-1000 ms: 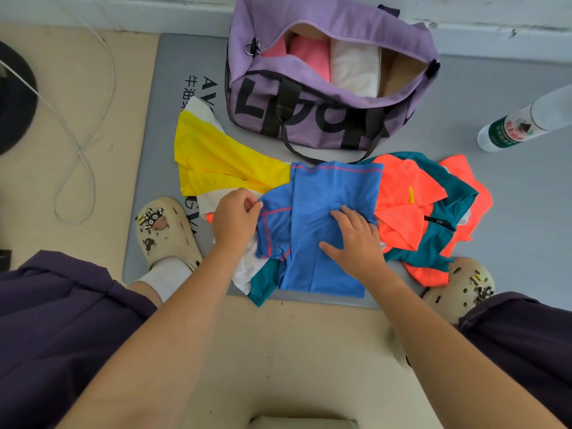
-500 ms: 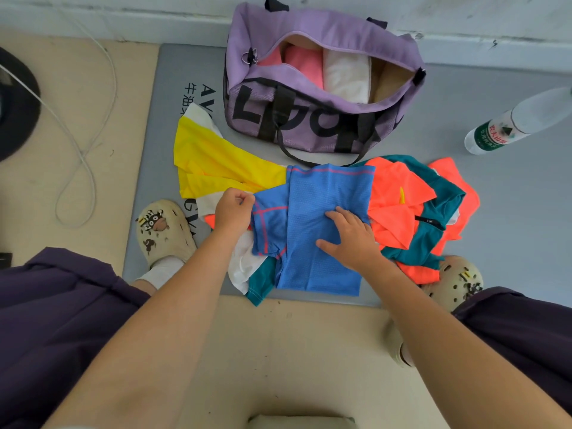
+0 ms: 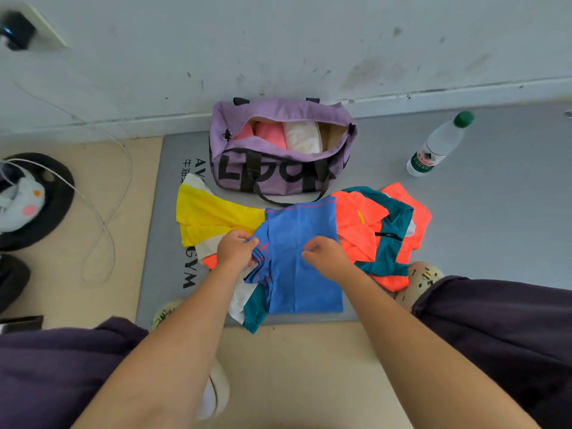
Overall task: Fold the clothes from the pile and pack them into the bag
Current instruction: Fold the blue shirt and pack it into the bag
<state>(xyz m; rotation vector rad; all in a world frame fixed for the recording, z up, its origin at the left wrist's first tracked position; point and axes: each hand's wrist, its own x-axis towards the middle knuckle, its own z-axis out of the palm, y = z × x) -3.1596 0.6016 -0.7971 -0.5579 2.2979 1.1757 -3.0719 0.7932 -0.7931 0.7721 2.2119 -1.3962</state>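
Note:
A blue shirt [image 3: 305,261] lies partly folded on top of the clothes pile on a grey mat [image 3: 483,230]. My left hand [image 3: 235,250] pinches its left sleeve, folded toward the middle. My right hand [image 3: 325,253] rests on the shirt's centre with fingers curled, pinching the fabric. Under and beside it lie a yellow garment [image 3: 213,216], an orange and teal garment [image 3: 383,233] and a white one [image 3: 240,300]. Behind the pile stands the open purple duffel bag [image 3: 278,174], with folded pink and white clothes inside.
A plastic water bottle [image 3: 439,144] with a green cap lies on the mat at the right. A white cable [image 3: 102,212] loops over the beige floor on the left near a black round object [image 3: 43,196]. The wall runs right behind the bag. My slippered feet flank the pile.
The camera has tilted up, showing more wall. My left hand has carried the blue sleeve inward, and my right hand has lifted from flat pressing to a curled pinch at the shirt's centre.

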